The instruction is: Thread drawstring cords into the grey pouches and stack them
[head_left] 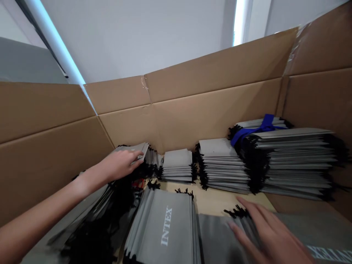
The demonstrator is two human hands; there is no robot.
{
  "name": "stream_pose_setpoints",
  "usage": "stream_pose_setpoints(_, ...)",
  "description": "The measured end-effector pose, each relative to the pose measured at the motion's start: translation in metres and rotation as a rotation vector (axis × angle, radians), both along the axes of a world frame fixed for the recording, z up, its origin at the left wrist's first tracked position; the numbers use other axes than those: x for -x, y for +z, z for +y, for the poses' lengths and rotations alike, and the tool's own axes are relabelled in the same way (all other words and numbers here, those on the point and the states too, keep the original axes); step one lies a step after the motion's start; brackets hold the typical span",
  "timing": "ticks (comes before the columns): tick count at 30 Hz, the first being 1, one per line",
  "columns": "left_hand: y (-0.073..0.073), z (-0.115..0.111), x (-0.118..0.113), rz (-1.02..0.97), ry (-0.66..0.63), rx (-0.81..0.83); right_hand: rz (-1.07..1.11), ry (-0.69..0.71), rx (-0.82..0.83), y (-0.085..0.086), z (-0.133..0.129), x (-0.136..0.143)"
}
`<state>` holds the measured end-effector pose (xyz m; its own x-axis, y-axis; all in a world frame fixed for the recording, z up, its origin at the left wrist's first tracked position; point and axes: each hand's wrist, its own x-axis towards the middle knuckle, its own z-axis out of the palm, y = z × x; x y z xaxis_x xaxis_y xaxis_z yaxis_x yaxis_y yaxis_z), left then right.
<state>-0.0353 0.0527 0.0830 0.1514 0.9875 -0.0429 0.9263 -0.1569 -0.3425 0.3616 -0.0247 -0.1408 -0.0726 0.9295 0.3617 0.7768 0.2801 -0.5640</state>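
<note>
My left hand (pixel 128 161) rests on the top of a stack of grey fabric pieces with black drawstring ends (pixel 143 147) in the back left corner of the box. Its fingers reach over the stack's right edge, fairly straight; the thumb is hidden. At lower right, my right hand (pixel 271 233) is slightly blurred, thumb and fingers spread, beside the edge of another grey bundle (pixel 242 222) with black ends. Whether it touches that bundle is unclear. Between the hands stands a grey bundle printed INTEX (pixel 172 220) in white letters.
A large cardboard box (pixel 214 90) surrounds everything with tall walls. Along its back lie a small grey stack (pixel 177 159), a taller stack (pixel 222 172) and a big stack (pixel 299 165) beside a blue strap (pixel 254 130). More grey pieces (pixel 93 205) lean at the left under my forearm.
</note>
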Motion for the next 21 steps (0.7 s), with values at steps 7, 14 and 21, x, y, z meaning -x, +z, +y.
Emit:
stream_pose_setpoints(7,-0.053,0.038,0.072,-0.19,0.07,0.052,0.044,0.447,0.258,0.102,0.19,0.153)
stream_pose_setpoints(14,-0.074,0.052,0.112,-0.423,0.162,0.093,-0.161,0.378,0.364,0.054,0.3,0.283)
stream_pose_setpoints(21,-0.077,0.061,0.112,-0.433,0.125,0.092,-0.383,0.338,0.387,0.019,0.311,0.325)
